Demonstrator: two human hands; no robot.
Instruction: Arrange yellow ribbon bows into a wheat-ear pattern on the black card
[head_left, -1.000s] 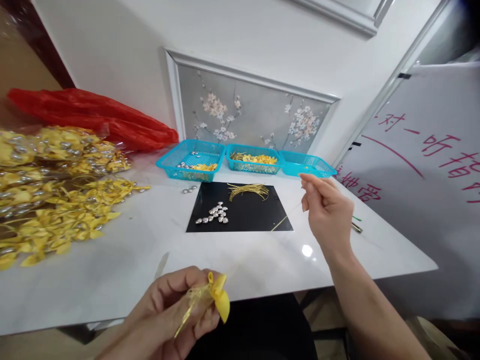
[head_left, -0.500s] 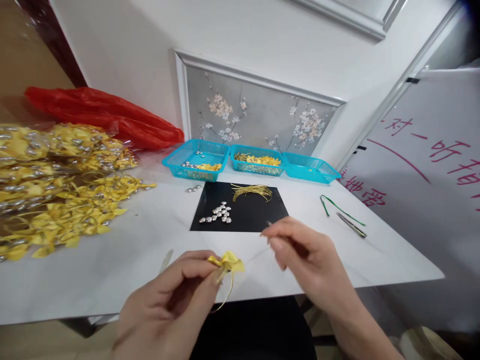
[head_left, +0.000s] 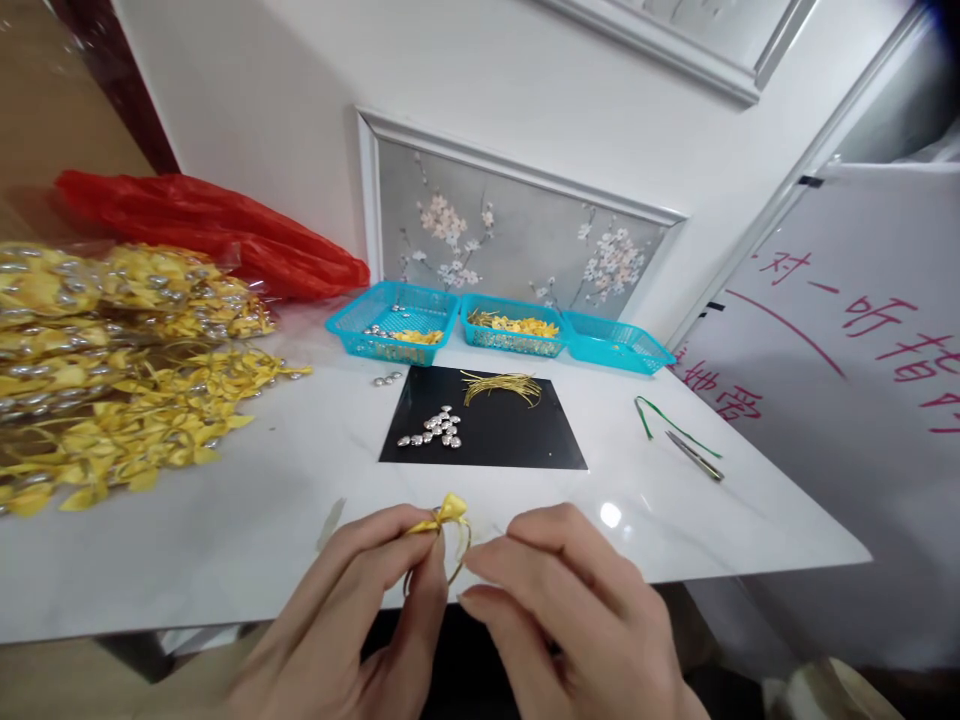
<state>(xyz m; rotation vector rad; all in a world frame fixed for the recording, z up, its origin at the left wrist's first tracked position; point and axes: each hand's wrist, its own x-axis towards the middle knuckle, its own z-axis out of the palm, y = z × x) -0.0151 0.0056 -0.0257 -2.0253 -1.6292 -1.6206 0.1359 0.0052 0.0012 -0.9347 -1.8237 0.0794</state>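
Between thumb and fingers, my left hand (head_left: 360, 600) pinches a yellow ribbon bow (head_left: 450, 509) above the table's front edge. A thin gold cord (head_left: 469, 550) loops down from the bow. My right hand (head_left: 577, 600) is just right of that loop, its thumb and index fingertips slightly apart beside the cord; whether they touch it is unclear. Behind the hands, a black mat (head_left: 510, 440) carries silver beads (head_left: 446, 425) and a bundle of gold cords (head_left: 501, 387).
Three blue baskets (head_left: 352, 345) line the wall, two holding yellow pieces. Finished-looking yellow garlands (head_left: 150, 430) and a red plastic bag (head_left: 217, 235) lie at left. At right are small scissors (head_left: 694, 456) and a green ribbon (head_left: 675, 424).
My right hand has moved left and down, close to the cord loop. The thin object at its fingertips no longer shows. My left hand still pinches the bow.
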